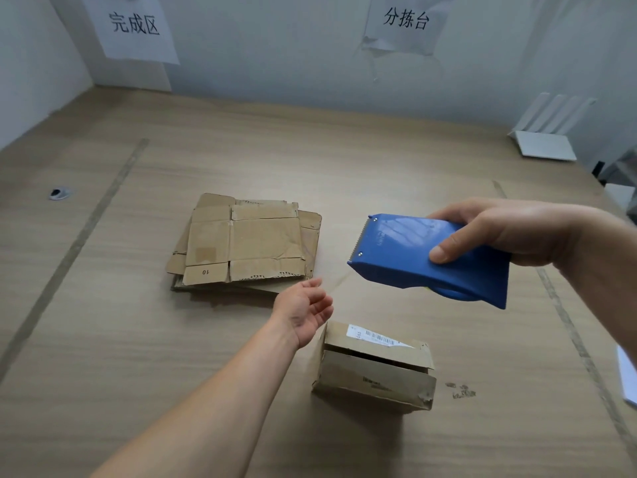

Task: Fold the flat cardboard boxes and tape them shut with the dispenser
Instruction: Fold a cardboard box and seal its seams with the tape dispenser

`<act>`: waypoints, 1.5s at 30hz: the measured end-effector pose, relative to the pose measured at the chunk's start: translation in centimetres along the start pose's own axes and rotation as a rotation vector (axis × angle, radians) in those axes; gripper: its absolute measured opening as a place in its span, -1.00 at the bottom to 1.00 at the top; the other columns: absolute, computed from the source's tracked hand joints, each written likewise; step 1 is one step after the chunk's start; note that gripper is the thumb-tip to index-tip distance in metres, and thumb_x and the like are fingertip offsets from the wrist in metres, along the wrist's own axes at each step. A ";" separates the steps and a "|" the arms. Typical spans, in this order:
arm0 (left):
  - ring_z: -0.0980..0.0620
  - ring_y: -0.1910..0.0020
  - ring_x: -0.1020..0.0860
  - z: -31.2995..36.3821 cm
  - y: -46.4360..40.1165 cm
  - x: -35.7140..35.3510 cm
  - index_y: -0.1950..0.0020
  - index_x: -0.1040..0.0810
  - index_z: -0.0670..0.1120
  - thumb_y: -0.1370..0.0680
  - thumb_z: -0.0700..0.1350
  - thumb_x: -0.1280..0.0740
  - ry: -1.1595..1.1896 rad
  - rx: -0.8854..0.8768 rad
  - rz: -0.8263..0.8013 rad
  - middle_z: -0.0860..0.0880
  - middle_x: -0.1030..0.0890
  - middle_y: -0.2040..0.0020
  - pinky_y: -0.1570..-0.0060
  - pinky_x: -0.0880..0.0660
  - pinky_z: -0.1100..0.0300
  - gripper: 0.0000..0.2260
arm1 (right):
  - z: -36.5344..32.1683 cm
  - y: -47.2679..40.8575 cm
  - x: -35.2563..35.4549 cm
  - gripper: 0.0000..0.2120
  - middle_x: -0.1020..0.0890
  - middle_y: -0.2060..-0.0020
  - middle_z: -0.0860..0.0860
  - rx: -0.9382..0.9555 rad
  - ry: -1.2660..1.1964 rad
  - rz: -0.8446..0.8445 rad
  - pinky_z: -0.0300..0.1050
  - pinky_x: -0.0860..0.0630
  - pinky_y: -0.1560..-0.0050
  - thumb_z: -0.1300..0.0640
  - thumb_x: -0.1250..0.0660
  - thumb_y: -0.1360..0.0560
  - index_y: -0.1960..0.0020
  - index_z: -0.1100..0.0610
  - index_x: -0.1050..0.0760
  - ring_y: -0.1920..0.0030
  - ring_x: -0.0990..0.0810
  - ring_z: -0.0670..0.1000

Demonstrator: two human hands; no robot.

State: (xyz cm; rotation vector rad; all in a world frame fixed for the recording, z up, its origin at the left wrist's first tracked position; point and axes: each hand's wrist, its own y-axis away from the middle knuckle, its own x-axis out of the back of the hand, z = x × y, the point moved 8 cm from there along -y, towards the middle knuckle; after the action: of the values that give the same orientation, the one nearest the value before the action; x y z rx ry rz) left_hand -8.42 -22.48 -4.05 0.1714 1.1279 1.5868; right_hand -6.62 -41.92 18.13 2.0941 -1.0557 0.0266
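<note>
A: Head view: a blue tape dispenser is gripped in the right hand at right of centre, thumb on its upper face and fingers wrapped round the far edge. Why is it carried off the table?

B: It is probably being brought to the folded box at lower centre, whose top flaps are seen slightly parted and untaped. The toothed cutter is pointed to the left of the frame, away from the wrist, so tape could be drawn along the seam.

A: And the left hand?

B: It is held loose and empty, palm turned up, fingers relaxed, just beside the box's upper left corner. Nothing is grasped by it. It is likely kept there so the flaps can be pressed down while the tape is laid.

A: Where are the remaining boxes found?

B: A stack of flat boxes is left at centre, beyond the left hand, on the wooden table. Two paper signs are taped to the wall at the top of the frame.
</note>
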 end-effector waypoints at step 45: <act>-0.04 0.34 -0.59 -2.0 1.2 8.6 -0.04 -0.48 -0.18 -0.54 -0.42 -0.31 -0.254 -0.232 0.261 -0.19 -0.56 0.21 0.31 -0.59 0.13 -0.82 | 17.5 -4.7 -7.8 -0.44 -0.73 0.00 -0.02 -0.188 0.147 -0.206 -0.07 -0.63 -0.05 -0.04 -0.64 -0.17 -0.16 -0.05 -0.61 -0.06 -0.70 0.07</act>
State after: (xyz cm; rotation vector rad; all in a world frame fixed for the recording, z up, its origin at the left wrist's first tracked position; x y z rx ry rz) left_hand -13.62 -16.43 -7.96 0.3662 0.7409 1.8531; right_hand -13.79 -46.34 0.31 1.9864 -0.7234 -0.0188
